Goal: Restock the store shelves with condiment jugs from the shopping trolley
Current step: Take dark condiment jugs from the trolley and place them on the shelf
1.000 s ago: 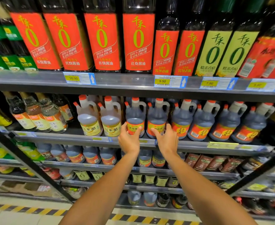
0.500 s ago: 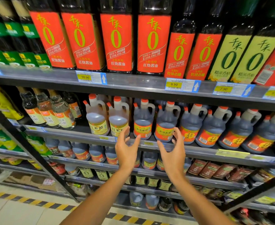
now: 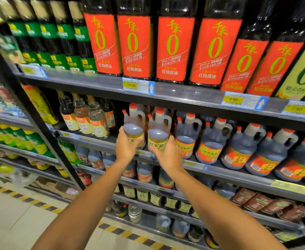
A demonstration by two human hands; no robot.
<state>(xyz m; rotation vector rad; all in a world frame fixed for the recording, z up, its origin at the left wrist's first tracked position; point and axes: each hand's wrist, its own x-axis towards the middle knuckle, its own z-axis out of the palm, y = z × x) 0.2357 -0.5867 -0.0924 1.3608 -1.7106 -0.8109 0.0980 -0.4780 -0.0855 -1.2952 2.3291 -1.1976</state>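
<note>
Two hands: both raised at the middle shelf (image 3: 193, 164).
Left hand (image 3: 125, 147): fingers curled round left pale jug (image 3: 133, 130).
Right hand (image 3: 168, 156): cupping right pale jug (image 3: 158, 136).
Jugs: upright at shelf front, beside dark jugs (image 3: 209, 139).

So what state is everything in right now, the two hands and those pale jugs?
Left hand: gripping the left pale jug.
Right hand: cupping the right pale jug.
Left pale jug: upright on the shelf, capped.
Right pale jug: upright, capped.
Dark jugs: upright, capped, untouched.
</note>
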